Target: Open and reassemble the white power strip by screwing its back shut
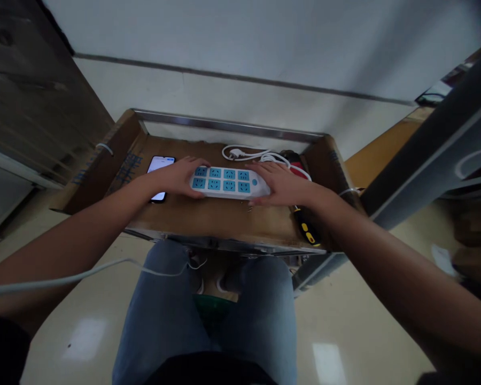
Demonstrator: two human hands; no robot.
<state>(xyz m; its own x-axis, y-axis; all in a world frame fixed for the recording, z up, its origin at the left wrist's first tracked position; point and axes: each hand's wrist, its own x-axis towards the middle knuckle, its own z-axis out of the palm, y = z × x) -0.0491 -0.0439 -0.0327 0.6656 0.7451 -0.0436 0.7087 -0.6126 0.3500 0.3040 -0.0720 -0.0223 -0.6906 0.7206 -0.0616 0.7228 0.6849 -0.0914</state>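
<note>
Broadly: low cart with a cardboard-lined top (104, 166) and a steel rail (228, 125) along its far edge, set against a pale wall, beyond and below the hands a tiled floor. Denim-covered knees (164, 299) just nearer than the hands, under the cart's near edge. Loose white cable (84, 275) running across and past the left forearm.

On the cart top, between the hands: white power strip (229, 183) lying flat and crosswise, eight blue socket faces up, round blue button or lamp at the end by the right hand. Casing in one piece as far as visible, both ends partly hidden under the hands; no plug in any visible socket, so nothing yet connected there.

Left hand (176, 177): half open, palm down, fingers cupped over the near end of the strip. Right hand (280, 184): likewise half open, fingers spread across the other end. Firmness of either hold impossible to tell.

Around the hands: smartphone (158, 166) with lit screen, partly under the left hand; coiled white cord with plug (236, 154) just beyond the strip; yellow-and-black screwdriver handle (305, 227) near the right wrist. Below the right hand's fingertips, tiny metal bits (249, 208), too small to identify.
</note>
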